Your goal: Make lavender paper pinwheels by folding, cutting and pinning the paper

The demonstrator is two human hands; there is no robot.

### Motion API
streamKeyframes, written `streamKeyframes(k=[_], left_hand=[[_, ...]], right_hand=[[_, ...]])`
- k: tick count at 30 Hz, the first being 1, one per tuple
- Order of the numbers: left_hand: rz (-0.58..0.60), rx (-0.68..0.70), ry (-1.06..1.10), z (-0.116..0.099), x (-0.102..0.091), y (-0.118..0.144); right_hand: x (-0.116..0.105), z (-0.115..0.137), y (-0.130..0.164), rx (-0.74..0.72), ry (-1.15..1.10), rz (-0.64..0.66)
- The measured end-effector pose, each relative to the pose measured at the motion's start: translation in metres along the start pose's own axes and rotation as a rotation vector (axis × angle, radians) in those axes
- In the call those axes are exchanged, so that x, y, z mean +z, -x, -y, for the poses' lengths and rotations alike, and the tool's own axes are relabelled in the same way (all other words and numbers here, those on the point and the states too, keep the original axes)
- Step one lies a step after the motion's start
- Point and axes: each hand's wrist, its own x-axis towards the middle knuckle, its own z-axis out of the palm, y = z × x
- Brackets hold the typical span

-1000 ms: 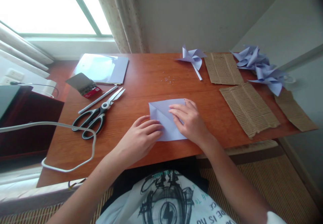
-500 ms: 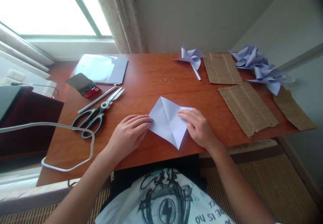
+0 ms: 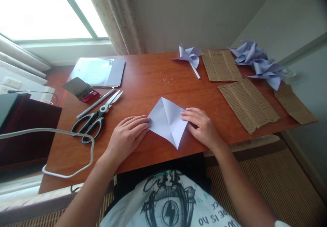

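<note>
The pale lilac square paper sheet [image 3: 167, 121], creased and turned like a diamond, lies flat at the desk's [image 3: 153, 73] near edge. The left hand [image 3: 126, 135] at nine o'clock and right hand [image 3: 203, 126] at three o'clock press its corners with flat, open fingers, gripping nothing. Judging by this, a fold is being set up; next calls for aligning corners. The right corner is hidden under fingers.
</note>
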Motion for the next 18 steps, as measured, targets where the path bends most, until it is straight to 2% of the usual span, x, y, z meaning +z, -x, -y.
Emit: streamKeyframes(k=[9,12,16,18], left_hand=[[-0.010,-0.168,0.056,0.002,-0.003,0.006],[0.009,-0.238,0.122,0.000,-0.004,0.007],[0.027,-0.308,0.125,-0.012,-0.005,0.004],[-0.031,-0.361,0.053,-0.026,-0.006,0.000]], right_hand=[[-0.004,-0.001,-0.002,0.097,-0.141,0.050],[-0.004,0.003,-0.003,0.181,-0.189,0.019],[-0.003,0.012,-0.006,0.326,-0.187,-0.022],[-0.004,0.017,-0.008,0.357,-0.150,0.000]])
